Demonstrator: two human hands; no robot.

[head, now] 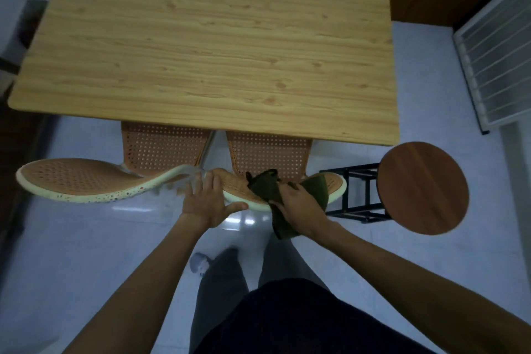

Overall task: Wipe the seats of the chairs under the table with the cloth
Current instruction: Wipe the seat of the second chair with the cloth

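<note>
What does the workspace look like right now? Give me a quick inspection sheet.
Surface: light wood-grain rectangular table, top bare.
Job's things: two orange perforated plastic chairs tucked under the table; dark green cloth on the right chair's backrest rim.
Clutter: round brown wooden stool on black metal frame beside the right chair.
Hands: left hand flat on the backrest rim; right hand gripping the cloth.
Cables: nothing seen.
Surroundings: pale tiled floor; white wire rack at right.

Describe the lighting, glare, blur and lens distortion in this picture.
Head view: dim, bluish light; glare patch on the floor below the left hand; motion blur on its fingers; wide-angle lens bends the table edges.
</note>
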